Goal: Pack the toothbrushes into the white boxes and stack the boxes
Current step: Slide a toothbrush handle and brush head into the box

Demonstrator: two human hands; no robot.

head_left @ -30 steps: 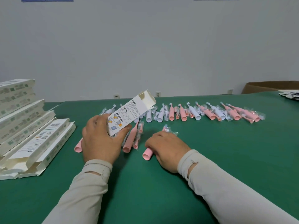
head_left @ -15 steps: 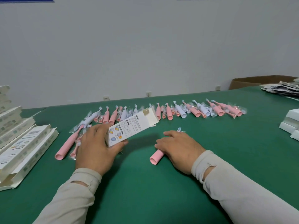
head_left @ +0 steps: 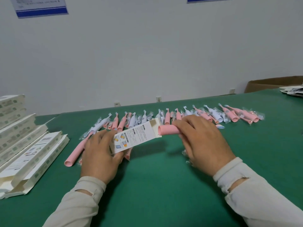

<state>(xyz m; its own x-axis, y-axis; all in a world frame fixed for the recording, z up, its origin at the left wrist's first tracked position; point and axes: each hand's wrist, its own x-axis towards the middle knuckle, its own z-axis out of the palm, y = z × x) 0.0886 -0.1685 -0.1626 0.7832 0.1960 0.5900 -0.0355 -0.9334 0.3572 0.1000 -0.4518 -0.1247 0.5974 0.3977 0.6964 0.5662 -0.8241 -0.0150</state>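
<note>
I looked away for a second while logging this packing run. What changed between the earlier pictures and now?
The right hand, which lay on a pink toothbrush handle on the green table, has lifted it and brought its end to the open mouth of the white box. The left hand still grips that box, now tilted lower. The row of bagged toothbrushes and the box stack are unchanged.

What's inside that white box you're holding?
The end of a pink toothbrush handle sits at the open mouth of the white box, held by the right hand. The left hand holds the box. Deeper inside is hidden by its walls.
</note>
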